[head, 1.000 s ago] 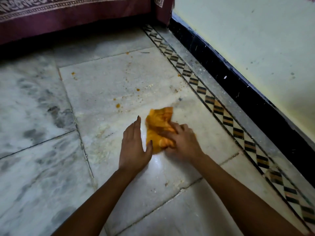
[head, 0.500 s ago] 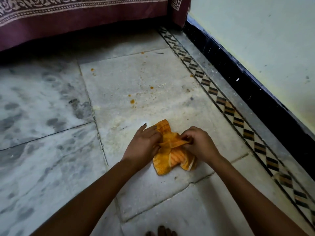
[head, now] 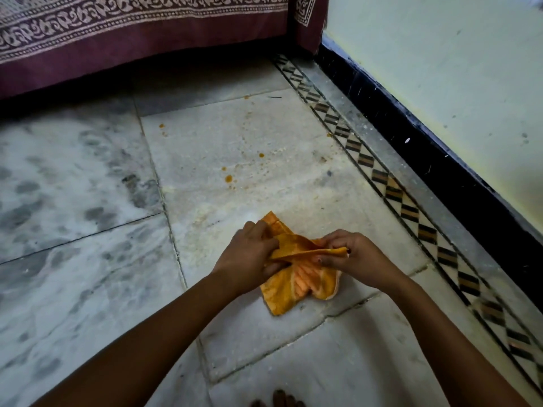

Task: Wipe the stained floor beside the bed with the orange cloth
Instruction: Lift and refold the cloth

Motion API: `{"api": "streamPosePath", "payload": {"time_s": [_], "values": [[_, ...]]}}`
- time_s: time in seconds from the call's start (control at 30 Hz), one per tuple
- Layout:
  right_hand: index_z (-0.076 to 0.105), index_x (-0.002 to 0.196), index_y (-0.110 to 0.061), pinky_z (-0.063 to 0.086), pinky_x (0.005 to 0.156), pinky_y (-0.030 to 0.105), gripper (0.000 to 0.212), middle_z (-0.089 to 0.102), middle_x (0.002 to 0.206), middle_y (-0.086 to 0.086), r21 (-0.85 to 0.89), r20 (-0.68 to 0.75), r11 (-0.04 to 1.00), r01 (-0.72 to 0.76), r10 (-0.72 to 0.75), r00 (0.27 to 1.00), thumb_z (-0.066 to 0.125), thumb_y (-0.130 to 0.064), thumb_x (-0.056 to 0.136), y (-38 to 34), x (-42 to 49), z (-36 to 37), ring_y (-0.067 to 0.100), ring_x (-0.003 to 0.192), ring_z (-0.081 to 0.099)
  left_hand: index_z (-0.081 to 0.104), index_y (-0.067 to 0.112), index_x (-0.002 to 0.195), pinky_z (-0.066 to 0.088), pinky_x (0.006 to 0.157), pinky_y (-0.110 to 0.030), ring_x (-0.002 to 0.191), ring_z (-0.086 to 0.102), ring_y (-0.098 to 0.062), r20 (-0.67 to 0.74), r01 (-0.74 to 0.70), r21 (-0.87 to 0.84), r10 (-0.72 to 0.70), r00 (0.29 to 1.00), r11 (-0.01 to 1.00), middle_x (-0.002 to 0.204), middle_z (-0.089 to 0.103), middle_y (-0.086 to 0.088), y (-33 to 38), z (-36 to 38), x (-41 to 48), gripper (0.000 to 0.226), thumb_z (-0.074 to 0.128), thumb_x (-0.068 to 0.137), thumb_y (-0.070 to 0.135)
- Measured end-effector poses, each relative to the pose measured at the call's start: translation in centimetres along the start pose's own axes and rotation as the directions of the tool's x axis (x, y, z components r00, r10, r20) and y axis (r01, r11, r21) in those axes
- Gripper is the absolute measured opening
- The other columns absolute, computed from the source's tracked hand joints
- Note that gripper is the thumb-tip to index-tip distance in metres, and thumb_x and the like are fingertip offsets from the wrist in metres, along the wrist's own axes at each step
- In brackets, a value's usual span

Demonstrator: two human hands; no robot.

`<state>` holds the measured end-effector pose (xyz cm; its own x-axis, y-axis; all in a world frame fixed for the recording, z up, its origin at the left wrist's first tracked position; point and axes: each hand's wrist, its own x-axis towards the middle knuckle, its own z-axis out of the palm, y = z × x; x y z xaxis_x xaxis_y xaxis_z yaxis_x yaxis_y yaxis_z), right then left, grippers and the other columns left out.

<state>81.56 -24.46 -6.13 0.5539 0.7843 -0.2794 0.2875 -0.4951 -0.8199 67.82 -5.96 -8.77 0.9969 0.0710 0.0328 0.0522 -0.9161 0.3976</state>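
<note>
The orange cloth (head: 289, 284) lies crumpled on a pale marble floor tile (head: 235, 148), with its upper fold lifted between both hands. My left hand (head: 249, 257) pinches the cloth's left side. My right hand (head: 352, 255) pinches the raised fold on the right. Orange stain spots (head: 228, 178) and pale smears dot the tile beyond the cloth, toward the bed. The maroon bedspread (head: 117, 45) with a white leaf border hangs along the top of the view.
A black skirting board (head: 426, 142) and pale wall (head: 455, 69) run down the right side. A strip of black and tan diamond inlay (head: 382, 183) borders the floor there. Grey-veined marble (head: 58, 186) lies to the left. Toes (head: 282, 399) show at the bottom edge.
A second ago my right hand pressed the cloth to the floor while my left hand lay flat beside it. Both hands now grip the cloth and have lifted a fold.
</note>
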Motion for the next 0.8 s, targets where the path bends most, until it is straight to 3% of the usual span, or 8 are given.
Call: {"api": "streamPosePath", "payload": {"time_s": [0.1,0.2,0.27,0.4,0.57,0.67,0.73,0.8], "values": [[0.065,0.063,-0.014,0.042,0.079,0.023,0.018,0.059,0.094,-0.002,-0.092,-0.133,0.992,-0.085,0.072,0.989,0.079,-0.022,0.071,0.8,0.3,0.4,0.007,0.090,0.056,0.066,0.023,0.113,0.026,0.105,-0.050,0.127,0.039,-0.037,0.119,0.032,-0.004,-0.031,0.992,0.999,0.135,0.046,-0.017,-0.3,0.2,1.0,0.063,0.032,0.078,0.062],[0.067,0.068,-0.008,0.048,0.072,0.034,0.015,0.066,0.082,0.010,0.001,-0.210,0.990,-0.140,0.137,0.968,0.080,-0.014,0.070,0.9,0.9,0.6,0.020,0.081,0.062,0.062,0.025,0.117,0.014,0.109,-0.048,0.129,0.037,-0.022,0.206,0.099,-0.080,-0.081,0.975,0.992,0.136,0.047,-0.003,-0.9,-0.3,1.7,0.042,0.040,0.090,0.049],[0.067,0.073,-0.008,0.049,0.070,0.032,0.016,0.066,0.082,0.007,-0.007,-0.220,0.986,-0.166,0.161,0.962,0.081,-0.016,0.069,1.1,1.3,0.7,0.020,0.079,0.062,0.064,0.021,0.114,0.022,0.107,-0.043,0.119,0.046,-0.019,0.227,0.108,-0.155,-0.071,0.971,0.982,0.128,0.055,-0.001,-1.2,-0.8,1.9,0.030,0.047,0.093,0.033],[0.071,0.079,-0.011,0.048,0.068,0.024,0.019,0.069,0.082,0.001,-0.133,-0.171,0.976,-0.171,0.147,0.974,0.082,-0.021,0.069,1.8,2.0,1.1,0.015,0.080,0.062,0.069,0.010,0.099,0.031,0.067,-0.023,0.091,0.055,-0.021,0.198,0.119,-0.191,-0.080,0.977,0.974,0.103,0.062,-0.009,-0.8,-1.4,1.7,0.019,0.054,0.091,0.020],[0.065,0.082,-0.025,0.040,0.064,0.012,0.029,0.065,0.082,-0.006,-0.125,-0.351,0.989,-0.076,0.028,0.936,0.080,-0.006,0.067,0.8,1.6,0.9,0.003,0.076,0.057,0.068,0.013,0.102,0.038,0.074,-0.023,0.104,0.053,-0.022,0.141,0.193,-0.223,-0.165,0.976,0.955,0.120,0.053,-0.005,0.0,-1.3,1.7,0.018,0.062,0.085,0.018],[0.054,0.125,-0.030,0.043,0.088,0.021,0.067,0.052,0.119,0.000,-0.249,-0.138,0.967,-0.060,0.026,0.990,0.082,-0.016,0.066,0.5,1.8,0.7,0.012,0.108,0.050,0.072,0.017,0.092,0.046,0.079,-0.028,0.111,0.051,-0.020,0.038,0.230,-0.286,-0.229,0.973,0.930,0.135,0.041,-0.002,0.7,-2.2,2.0,0.024,0.067,0.074,0.000],[0.043,0.135,-0.034,0.041,0.100,0.032,0.080,0.046,0.135,0.001,-0.298,0.035,0.954,0.041,-0.032,0.999,0.082,-0.026,0.066,0.1,1.9,1.0,0.016,0.121,0.044,0.073,0.014,0.087,0.048,0.075,-0.028,0.111,0.051,-0.021,0.007,0.061,-0.244,-0.061,0.998,0.968,0.139,0.040,-0.004,1.4,-2.9,2.1,0.033,0.063,0.069,-0.011],[0.056,0.125,-0.028,0.048,0.092,0.028,0.063,0.062,0.118,-0.002,-0.226,0.088,0.966,0.125,-0.108,0.990,0.081,-0.022,0.068,-0.8,1.9,0.8,0.013,0.109,0.057,0.073,0.011,0.085,0.048,0.068,-0.027,0.101,0.052,-0.018,-0.012,-0.170,-0.176,0.171,0.985,0.970,0.135,0.047,-0.008,2.2,-3.8,2.2,0.033,0.066,0.065,-0.014]]}}
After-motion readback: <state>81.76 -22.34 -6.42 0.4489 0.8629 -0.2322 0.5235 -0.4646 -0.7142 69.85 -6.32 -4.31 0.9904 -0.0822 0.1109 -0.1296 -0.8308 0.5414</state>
